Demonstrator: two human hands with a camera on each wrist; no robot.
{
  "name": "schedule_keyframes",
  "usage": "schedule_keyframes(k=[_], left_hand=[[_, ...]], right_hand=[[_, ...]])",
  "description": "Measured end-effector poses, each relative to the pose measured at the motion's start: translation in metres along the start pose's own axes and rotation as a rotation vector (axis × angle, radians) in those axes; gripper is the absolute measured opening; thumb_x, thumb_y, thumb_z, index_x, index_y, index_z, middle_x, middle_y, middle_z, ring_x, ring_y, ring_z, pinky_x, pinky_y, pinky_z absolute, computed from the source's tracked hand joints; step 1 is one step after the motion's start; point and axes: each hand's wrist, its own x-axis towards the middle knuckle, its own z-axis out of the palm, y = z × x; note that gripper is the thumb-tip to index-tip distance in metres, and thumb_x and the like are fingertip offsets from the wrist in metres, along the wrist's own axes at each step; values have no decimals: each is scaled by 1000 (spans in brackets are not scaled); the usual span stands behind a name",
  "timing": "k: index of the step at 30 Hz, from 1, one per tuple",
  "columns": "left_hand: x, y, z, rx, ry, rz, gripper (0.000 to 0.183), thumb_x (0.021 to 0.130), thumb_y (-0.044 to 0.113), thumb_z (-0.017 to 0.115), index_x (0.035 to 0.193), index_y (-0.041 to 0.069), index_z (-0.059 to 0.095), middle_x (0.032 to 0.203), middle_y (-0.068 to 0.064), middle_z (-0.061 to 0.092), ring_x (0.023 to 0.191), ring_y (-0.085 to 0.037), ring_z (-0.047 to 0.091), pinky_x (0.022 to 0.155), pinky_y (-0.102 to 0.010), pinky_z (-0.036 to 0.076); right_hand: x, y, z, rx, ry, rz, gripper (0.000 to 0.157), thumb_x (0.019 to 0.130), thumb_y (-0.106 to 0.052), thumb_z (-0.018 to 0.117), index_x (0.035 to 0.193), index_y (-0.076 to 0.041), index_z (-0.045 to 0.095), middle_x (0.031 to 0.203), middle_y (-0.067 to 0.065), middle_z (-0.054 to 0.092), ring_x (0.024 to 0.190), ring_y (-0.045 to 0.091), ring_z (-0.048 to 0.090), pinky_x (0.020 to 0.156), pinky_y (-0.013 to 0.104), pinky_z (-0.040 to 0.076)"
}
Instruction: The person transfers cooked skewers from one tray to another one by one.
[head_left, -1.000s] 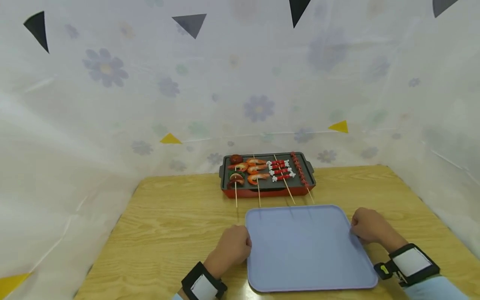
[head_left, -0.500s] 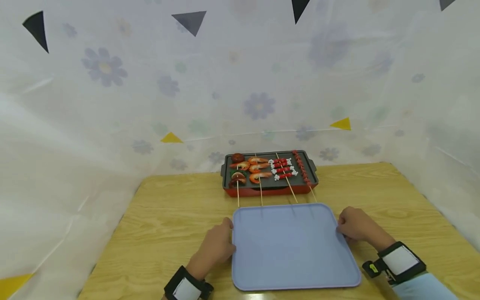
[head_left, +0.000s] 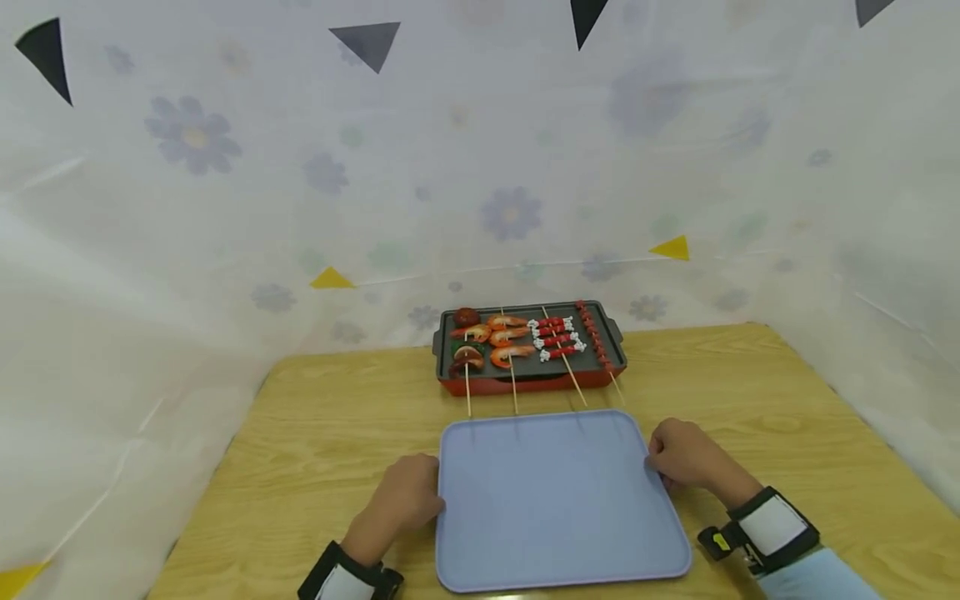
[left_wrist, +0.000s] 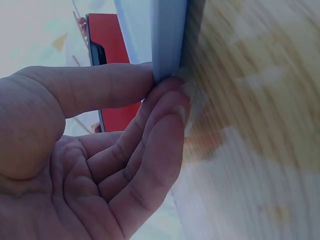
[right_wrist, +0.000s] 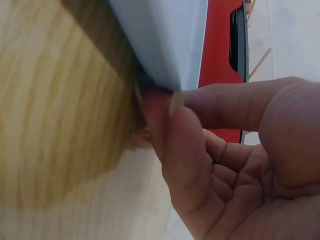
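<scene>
A pale blue rectangular tray (head_left: 558, 504) with rounded corners lies low over the wooden table, bare on top. My left hand (head_left: 405, 496) pinches its left edge; in the left wrist view the thumb (left_wrist: 110, 89) presses the tray's side (left_wrist: 169, 40) while curled fingertips (left_wrist: 170, 107) reach under the rim. On the opposite edge my right hand (head_left: 686, 454) pinches the tray in the same way, and the right wrist view shows its thumb (right_wrist: 225, 102) and fingertips (right_wrist: 175, 130) meeting at the rim.
Behind the tray stands a red and black grill (head_left: 525, 385) bearing skewers of mushrooms (head_left: 468, 358), shrimp (head_left: 512, 354), red-and-white pieces (head_left: 558, 340) and small red pieces (head_left: 592, 333). Their sticks jut toward the tray's far edge. A flowered curtain (head_left: 375, 167) encloses the wooden table (head_left: 315, 433).
Both hands have shifted the tray leftward, from right of the grill to roughly in front of it. The grill and its skewers stay in place.
</scene>
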Motion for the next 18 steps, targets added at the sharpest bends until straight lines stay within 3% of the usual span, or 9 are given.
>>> schedule_keyframes(k=[7,11,14,18], left_hand=[[-2,1,-4,-12,-46,-90,22,74,4,76,92,-2,67,71,-3,56,61,-17,50,54,-30,43],[-2,1,-4,-30,-67,-107,27,74,4,77,99,-3,67,75,-5,60,63,-17,52,56,-31,46],[-1,0,-2,-32,-67,-109,36,73,7,78,105,-4,67,82,-8,64,67,-18,54,62,-34,49],[0,2,-2,-32,-75,-109,40,74,9,78,110,-5,66,85,-10,65,67,-18,54,61,-34,49]], right_hand=[[5,-5,5,-53,35,-52,17,83,-6,65,66,-8,59,57,1,55,49,14,53,47,29,43],[11,-13,-3,-119,152,-130,14,89,-10,63,77,-4,68,67,1,59,56,14,52,51,31,43],[18,-23,-18,-69,258,-193,15,93,-9,59,90,1,70,74,3,64,60,14,55,54,32,45],[28,-38,-37,60,305,-178,22,97,-14,55,99,2,69,74,7,65,58,19,59,51,33,46]])
